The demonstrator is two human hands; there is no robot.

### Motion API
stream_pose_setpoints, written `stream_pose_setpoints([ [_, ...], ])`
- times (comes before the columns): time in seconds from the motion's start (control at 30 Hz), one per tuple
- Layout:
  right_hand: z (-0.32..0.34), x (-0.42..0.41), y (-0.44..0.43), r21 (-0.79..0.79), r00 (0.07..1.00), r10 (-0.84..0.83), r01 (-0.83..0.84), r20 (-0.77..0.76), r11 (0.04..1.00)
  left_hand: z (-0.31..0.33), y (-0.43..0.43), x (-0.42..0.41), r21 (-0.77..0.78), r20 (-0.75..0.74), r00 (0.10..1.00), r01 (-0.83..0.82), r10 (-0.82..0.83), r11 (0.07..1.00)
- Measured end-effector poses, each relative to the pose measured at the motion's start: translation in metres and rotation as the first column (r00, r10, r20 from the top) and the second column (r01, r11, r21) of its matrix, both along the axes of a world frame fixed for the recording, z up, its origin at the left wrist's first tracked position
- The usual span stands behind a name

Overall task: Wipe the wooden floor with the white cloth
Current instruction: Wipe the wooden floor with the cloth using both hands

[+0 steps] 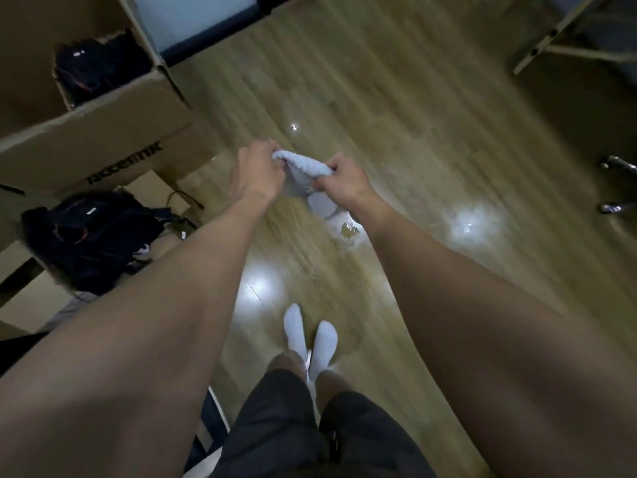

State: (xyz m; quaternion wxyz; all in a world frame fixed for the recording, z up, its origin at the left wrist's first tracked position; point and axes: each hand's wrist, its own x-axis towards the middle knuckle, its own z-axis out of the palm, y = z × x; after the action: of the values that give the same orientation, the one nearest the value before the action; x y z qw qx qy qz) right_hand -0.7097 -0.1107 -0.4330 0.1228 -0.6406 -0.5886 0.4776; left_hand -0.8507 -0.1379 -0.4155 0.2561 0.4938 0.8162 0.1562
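Note:
The white cloth (305,167) hangs in the air in front of me, stretched between both hands, with a loose end drooping below my right wrist. My left hand (256,170) grips its left end and my right hand (344,182) grips its right end. Below lies the wooden floor (396,98), with a small wet patch (350,229) just under my right forearm. I stand upright, and my feet in white socks (310,334) are on the floor near the bottom middle.
Large cardboard boxes (103,132) stand at the left, one open with dark items inside. A black backpack (89,236) lies on the floor beside them. A wooden furniture frame (551,39) is at the upper right, chair casters (617,184) at the right edge.

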Motion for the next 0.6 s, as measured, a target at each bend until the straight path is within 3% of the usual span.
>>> stream_pose_setpoints([
  [0.1,-0.019,0.025,0.02,-0.031,0.998,-0.055,0.055,0.003,0.998,-0.026,0.029,0.017,-0.015,0.085,0.995,0.059,-0.057,0.998],
  [0.33,-0.08,0.063,0.058,-0.045,0.982,-0.089,0.098,0.169,0.994,-0.093,0.088,0.057,-0.029,0.185,0.974,0.141,-0.134,0.99],
  [0.47,-0.102,0.081,0.079,-0.04,0.972,-0.047,0.058,0.23,0.998,-0.119,0.119,0.076,-0.072,0.345,0.937,0.093,-0.063,0.993],
  [0.6,-0.118,0.106,0.118,-0.087,0.971,0.03,-0.01,0.238,0.996,-0.139,0.156,0.098,-0.132,0.407,0.913,0.076,-0.015,0.988],
])
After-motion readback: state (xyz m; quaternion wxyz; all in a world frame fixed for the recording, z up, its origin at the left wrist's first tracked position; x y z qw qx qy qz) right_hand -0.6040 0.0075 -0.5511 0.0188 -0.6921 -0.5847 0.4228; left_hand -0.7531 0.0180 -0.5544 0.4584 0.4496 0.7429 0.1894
